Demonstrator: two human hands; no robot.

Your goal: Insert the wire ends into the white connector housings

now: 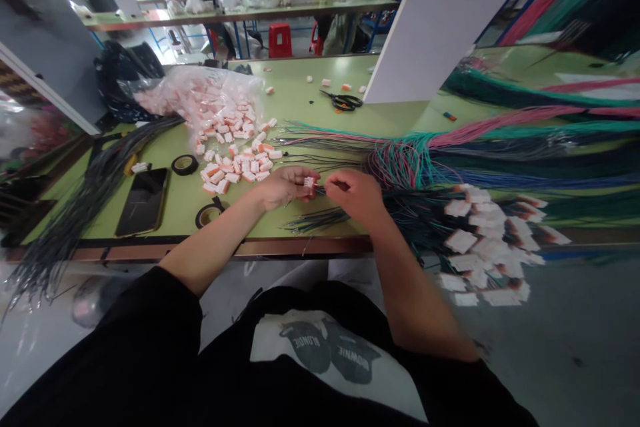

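Between the fingers of my left hand (pixel 286 188) is a small white and orange plug connector (pixel 309 184). My right hand (pixel 354 195) is close beside it, thumb and fingers pinched at the connector's right side on what looks like a thin wire (pixel 321 187); the fingers hide most of it. Loose connectors of the same kind (pixel 235 165) lie in a pile left of my hands, spilling from a clear plastic bag (pixel 220 90). Bundles of green, pink and dark wires (pixel 400 163) stretch over the table to the right, their ends pointing toward my hands.
Wires with white connectors fitted (pixel 480 233) hang over the table's front edge at right. A phone (pixel 143 203), black tape rolls (pixel 185 164) and dark wires (pixel 95 193) lie at left. Black scissors (pixel 343 101) lie behind my hands, near a white post (pixel 415 33).
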